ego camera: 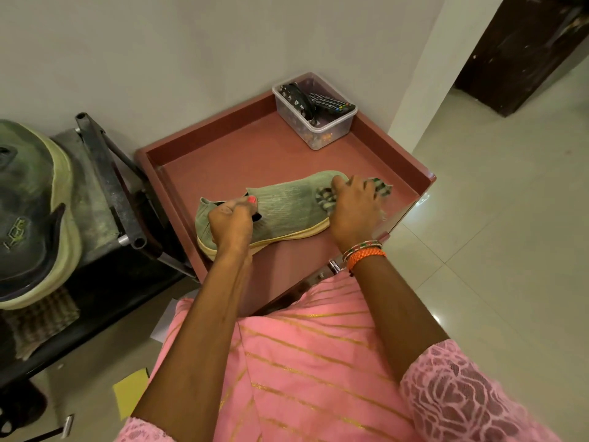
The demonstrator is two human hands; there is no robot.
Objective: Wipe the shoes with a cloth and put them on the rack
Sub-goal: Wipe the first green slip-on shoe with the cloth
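Lying lengthwise left to right on the desk (pixel 287 148), shoe (pixel 283 205): left hand (pixel 231 223) gripping the heel, right hand (pixel 352 205) bunching cloth (pixel 328 199) on the toe, rack (pixel 105 173) waiting left.

Shoe (pixel 280 208) is a faded sage green knit with a pale yellow sole. The cloth (pixel 328 199) bunched under the right hand's fingers (pixel 341 189) is striped grey-white with a bit of green. Coral-orange polish on the left thumb (pixel 251 200), orange plus multicoloured bangles (pixel 365 252), reddish-brown tray (pixel 223 161), pink dress (pixel 302 362) with thin gold stripes.
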